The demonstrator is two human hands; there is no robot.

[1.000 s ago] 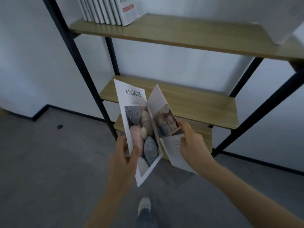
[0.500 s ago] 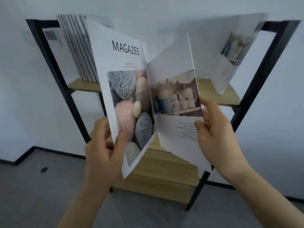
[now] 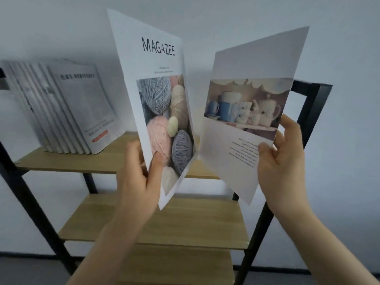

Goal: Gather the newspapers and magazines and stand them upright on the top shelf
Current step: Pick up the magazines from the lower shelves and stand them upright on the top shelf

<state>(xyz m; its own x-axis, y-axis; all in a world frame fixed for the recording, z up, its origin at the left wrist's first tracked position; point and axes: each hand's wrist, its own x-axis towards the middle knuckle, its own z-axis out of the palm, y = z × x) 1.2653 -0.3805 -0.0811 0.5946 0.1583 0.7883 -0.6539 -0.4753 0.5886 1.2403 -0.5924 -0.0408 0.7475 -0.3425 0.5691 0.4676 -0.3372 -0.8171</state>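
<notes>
I hold an open magazine [image 3: 158, 95] upright in front of the top shelf [image 3: 115, 159]. Its front cover reads MAGAZEE over a photo of yarn balls, and its other cover [image 3: 244, 120] shows cups and a teapot. My left hand [image 3: 141, 177] pinches the lower edge of the yarn cover, thumb on the front. My right hand [image 3: 283, 161] grips the lower right edge of the other cover. A row of several newspapers [image 3: 67, 112] stands leaning on the left end of the top shelf.
The shelf unit has a black metal frame [image 3: 308, 120] and wooden boards, with a middle shelf [image 3: 185, 223] and a lower shelf [image 3: 181, 266] below. A white wall is behind. The right end of the top shelf is hidden by the magazine.
The magazine has risen and come closer, spread wider between my hands. The view has tilted up, bringing the top shelf to hand level. A leaning magazine seen at the shelf's right is now hidden.
</notes>
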